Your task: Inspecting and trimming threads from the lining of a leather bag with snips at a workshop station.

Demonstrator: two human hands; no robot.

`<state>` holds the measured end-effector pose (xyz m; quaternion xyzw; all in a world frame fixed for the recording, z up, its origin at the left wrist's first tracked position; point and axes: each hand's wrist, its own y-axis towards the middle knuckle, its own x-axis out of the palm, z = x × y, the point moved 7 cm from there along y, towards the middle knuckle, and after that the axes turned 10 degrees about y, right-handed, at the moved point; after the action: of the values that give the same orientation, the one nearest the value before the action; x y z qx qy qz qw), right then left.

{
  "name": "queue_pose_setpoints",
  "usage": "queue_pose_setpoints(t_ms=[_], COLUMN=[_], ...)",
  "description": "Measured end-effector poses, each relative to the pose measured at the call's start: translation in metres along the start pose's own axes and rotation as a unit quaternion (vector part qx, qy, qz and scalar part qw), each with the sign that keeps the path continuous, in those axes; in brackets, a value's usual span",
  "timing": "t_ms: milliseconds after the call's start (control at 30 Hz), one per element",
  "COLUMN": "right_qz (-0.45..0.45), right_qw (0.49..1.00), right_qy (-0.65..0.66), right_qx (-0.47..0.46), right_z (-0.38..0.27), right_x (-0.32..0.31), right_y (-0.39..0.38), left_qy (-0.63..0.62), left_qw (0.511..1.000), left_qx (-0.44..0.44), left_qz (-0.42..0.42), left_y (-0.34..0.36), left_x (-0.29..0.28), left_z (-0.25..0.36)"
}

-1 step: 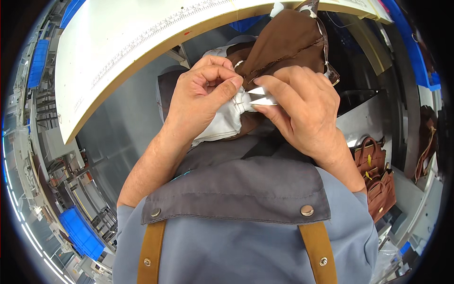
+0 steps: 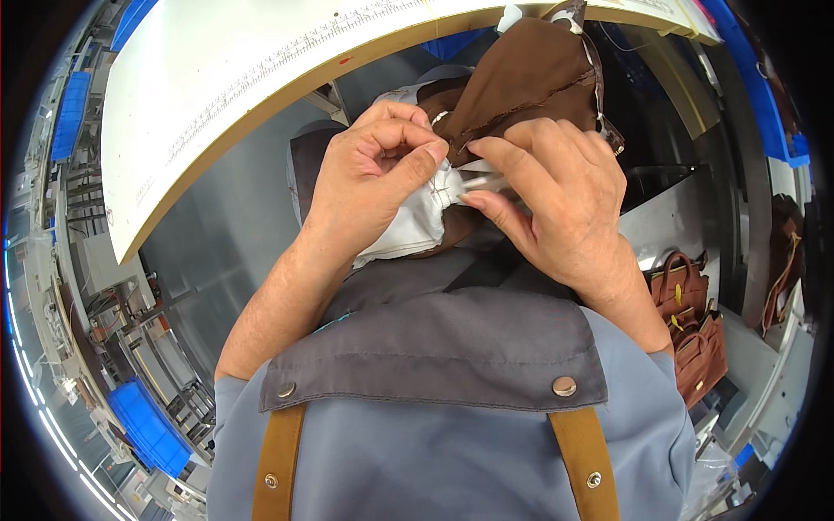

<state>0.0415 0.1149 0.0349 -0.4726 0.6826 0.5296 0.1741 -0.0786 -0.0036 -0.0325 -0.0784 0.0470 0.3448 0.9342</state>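
Head view: both hands meet in front of the chest, just above the bib of a grey apron [image 2: 434, 347] with tan straps. The left hand [image 2: 369, 178] curls in from the left, thumb pressed against the bent forefinger, and this grip is closed on a fold of white lining fabric [image 2: 408, 227] that bulges below the knuckles. The right hand [image 2: 556, 204] comes in from the right; its forefinger and thumb are pinched together on the same white fabric, where a thin white strip or thread [image 2: 473, 178] runs between the two hands. The two pinches sit almost touching, which I judge keeps the short stretch of cloth between them taut so that a small detail on it can be worked with the fingertips.

Above the hands a piece of brown material [image 2: 530, 78] rises in a rough triangle with frayed, stitched edges. It is joined to the white lining at the place where the fingers meet, and it hangs free behind them rather than lying on anything, so the hands alone carry the whole piece, held up close to the face, seemingly for a fine look.

Beyond it curves the pale desk [image 2: 226, 95] with a printed ruler scale along its wooden edge. To the right, low down, two brown handbags [image 2: 691, 326] stand close together on the floor, well apart from the hands. Blue crates [image 2: 148, 425] sit at lower left.
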Motion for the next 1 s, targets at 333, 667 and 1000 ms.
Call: queue_pose_setpoints(t_ms=[333, 667, 1000], right_qz=[0.029, 0.039, 0.028], right_qw=[0.996, 0.990, 0.984], right_qy=[-0.059, -0.096, -0.141], right_qx=[-0.056, -0.091, -0.107], right_z=[0.004, 0.001, -0.004], right_x=[0.007, 0.006, 0.006], right_y=[-0.005, -0.003, -0.002], left_qy=[0.045, 0.081, 0.088], left_qw=[0.999, 0.996, 0.991], left_qx=[0.016, 0.033, 0.103], left_qz=[-0.004, -0.013, 0.017], left_y=[-0.001, 0.002, 0.004], left_x=[0.003, 0.006, 0.009], left_z=[0.006, 0.011, 0.013])
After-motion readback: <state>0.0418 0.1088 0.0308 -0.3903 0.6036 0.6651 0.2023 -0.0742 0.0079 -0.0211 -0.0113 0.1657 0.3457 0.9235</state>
